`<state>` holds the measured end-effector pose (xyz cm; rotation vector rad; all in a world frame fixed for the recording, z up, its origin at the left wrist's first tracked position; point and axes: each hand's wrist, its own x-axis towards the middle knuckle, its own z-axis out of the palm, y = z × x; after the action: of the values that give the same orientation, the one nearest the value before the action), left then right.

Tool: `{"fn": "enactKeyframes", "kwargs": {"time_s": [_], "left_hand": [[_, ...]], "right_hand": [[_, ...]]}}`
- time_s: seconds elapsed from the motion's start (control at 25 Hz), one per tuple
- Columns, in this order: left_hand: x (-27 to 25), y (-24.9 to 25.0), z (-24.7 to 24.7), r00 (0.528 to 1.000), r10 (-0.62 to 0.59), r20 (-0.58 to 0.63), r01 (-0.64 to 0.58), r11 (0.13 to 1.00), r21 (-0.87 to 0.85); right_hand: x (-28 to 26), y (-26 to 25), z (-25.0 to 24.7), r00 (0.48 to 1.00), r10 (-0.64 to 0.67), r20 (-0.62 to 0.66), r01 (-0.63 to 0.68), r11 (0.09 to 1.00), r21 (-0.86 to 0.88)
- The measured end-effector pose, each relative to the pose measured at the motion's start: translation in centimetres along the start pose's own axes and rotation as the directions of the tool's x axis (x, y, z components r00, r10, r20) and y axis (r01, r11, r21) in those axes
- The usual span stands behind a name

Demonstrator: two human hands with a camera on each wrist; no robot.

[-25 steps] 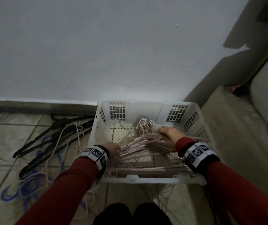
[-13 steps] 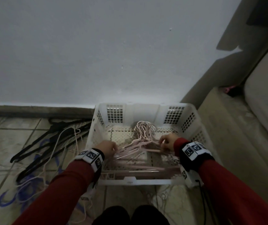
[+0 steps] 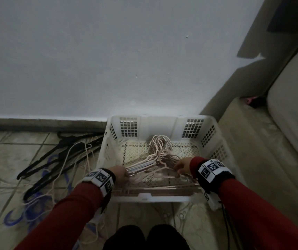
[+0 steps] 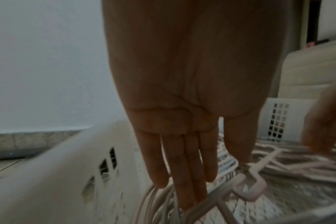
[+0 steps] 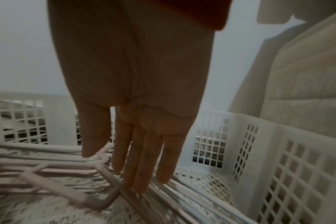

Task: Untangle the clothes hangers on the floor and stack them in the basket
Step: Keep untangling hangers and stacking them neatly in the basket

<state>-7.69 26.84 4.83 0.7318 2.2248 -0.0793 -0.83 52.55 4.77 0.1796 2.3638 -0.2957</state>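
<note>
While the pink hangers (image 3: pixel 155 166) lie stacked in the white basket (image 3: pixel 222 150), we rest our left hand (image 4: pixel 178 115) and right hand (image 5: pixel 136 106) on their ends, fingers straight and gripping nothing, black hangers (image 3: pixel 54 159) tangled in cord (image 3: pixel 67 159) on the floor beside the basket.

The left hand (image 4: pixel 184 106) reaches down into the white basket (image 4: pixel 63 174), straight fingertips (image 4: pixel 188 201) touching the pale hangers (image 4: pixel 246 189) piled just below and beside them
</note>
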Motion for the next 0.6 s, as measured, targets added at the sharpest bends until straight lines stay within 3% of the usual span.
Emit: {"fn": "enactKeyframes", "kwargs": {"time_s": [0.12,0.2,0.28,0.36,0.48,0.6], "left_hand": [[-3.3,-1.4,-0.7,0.994,0.018,-0.106,-0.036,0.985,-0.169],[-6.0,-3.4,-0.7,0.964,0.018,-0.266,-0.127,0.908,-0.399],[-8.7,-5.7,-0.1,0.892,-0.026,-0.451,-0.278,0.756,-0.593],[-12.0,-8.3,1.8,0.805,-0.148,-0.574,-0.376,0.622,-0.687],[-16.0,-12.2,6.3,0.711,-0.347,-0.612,-0.4,0.516,-0.757],[-18.2,-14.7,11.8,0.693,-0.501,-0.518,-0.342,0.405,-0.848]], "right_hand": [[-2.0,-1.0,-0.1,0.992,-0.057,-0.115,0.062,0.997,0.048],[-3.1,-2.5,-0.5,0.964,-0.126,-0.232,0.15,0.985,0.088],[-4.2,-4.7,-0.8,0.918,-0.203,-0.34,0.26,0.957,0.129],[-5.4,-8.7,-1.0,0.857,-0.304,-0.417,0.409,0.893,0.187],[-6.8,-16.2,-0.6,0.745,-0.481,-0.463,0.621,0.753,0.216],[-6.7,-23.6,1.2,0.673,-0.615,-0.41,0.728,0.648,0.222]]}}
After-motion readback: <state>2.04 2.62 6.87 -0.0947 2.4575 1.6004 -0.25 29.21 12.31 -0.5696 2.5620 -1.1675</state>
